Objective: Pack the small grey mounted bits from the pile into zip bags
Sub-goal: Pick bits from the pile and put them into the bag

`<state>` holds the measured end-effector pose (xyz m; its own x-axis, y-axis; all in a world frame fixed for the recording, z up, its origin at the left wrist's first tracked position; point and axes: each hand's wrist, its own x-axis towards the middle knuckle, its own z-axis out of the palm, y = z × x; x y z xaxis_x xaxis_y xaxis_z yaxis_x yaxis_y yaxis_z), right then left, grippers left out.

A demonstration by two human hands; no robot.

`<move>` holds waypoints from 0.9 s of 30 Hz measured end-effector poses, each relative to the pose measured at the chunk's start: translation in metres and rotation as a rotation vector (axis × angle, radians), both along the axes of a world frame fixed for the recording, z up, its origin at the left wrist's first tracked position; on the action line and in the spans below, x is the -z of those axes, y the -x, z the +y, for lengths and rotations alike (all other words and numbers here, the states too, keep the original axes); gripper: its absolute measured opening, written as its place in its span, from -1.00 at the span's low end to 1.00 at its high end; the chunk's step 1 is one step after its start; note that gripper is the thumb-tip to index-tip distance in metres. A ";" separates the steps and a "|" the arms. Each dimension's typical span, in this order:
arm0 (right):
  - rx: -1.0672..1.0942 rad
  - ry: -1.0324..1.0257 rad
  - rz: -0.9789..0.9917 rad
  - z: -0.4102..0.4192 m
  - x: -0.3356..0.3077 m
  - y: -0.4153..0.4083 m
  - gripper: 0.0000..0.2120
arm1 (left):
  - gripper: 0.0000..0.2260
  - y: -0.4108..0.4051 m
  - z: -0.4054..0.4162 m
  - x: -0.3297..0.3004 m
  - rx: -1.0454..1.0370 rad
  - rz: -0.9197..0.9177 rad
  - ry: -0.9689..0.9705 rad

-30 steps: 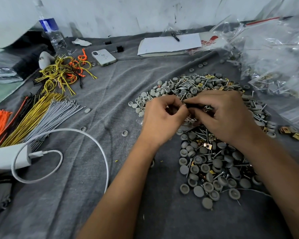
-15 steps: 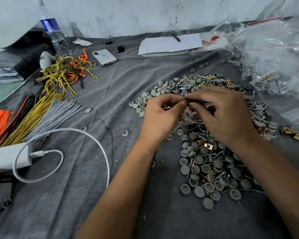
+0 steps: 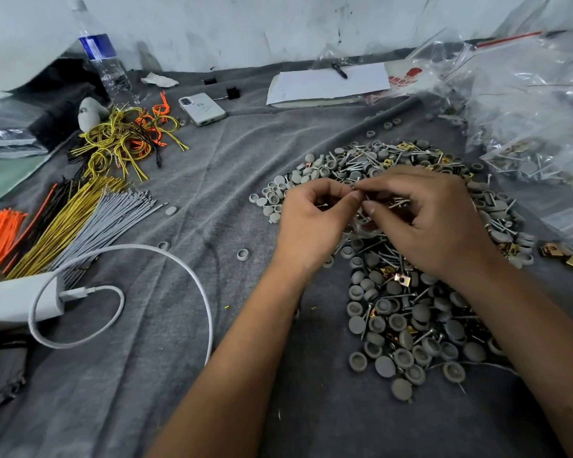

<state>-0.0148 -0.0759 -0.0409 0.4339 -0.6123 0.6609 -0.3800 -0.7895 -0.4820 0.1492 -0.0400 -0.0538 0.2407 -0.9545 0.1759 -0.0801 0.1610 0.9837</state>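
A big pile of small grey mounted bits [image 3: 407, 319], mixed with metal shanks and brass clips, lies on the grey cloth [image 3: 245, 375] at centre right. Both hands hover over the pile's middle with fingertips meeting. My left hand [image 3: 315, 219] has its fingers curled and pinches the mouth of a small clear zip bag [image 3: 366, 228], which hangs between the hands and is mostly hidden. My right hand [image 3: 434, 219] pinches a few bits [image 3: 399, 202] between thumb and forefinger, their thin metal shanks sticking out at the bag's opening.
Filled clear zip bags [image 3: 530, 127] heap up at the right. At the left lie bundles of cable ties [image 3: 73, 219], coiled wires [image 3: 126, 140], and a white charger [image 3: 17, 302] with its cable. A phone [image 3: 202, 109], water bottle [image 3: 105, 61] and notepad [image 3: 328, 82] sit at the back.
Both hands have lifted slightly and shifted away from me over the pile. The fingertips have come together at the bag's mouth, with the shanks now showing under my right forefinger.
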 end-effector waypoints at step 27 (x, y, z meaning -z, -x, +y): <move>-0.091 -0.186 -0.315 0.000 0.001 0.002 -0.71 | -0.86 -0.007 0.009 -0.015 0.258 0.355 -0.145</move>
<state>-0.0167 -0.0763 -0.0416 0.2849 -0.7029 0.6518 -0.1226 -0.7011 -0.7024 0.1563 -0.0305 -0.0389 0.0127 -0.9998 -0.0142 0.2908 -0.0099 0.9567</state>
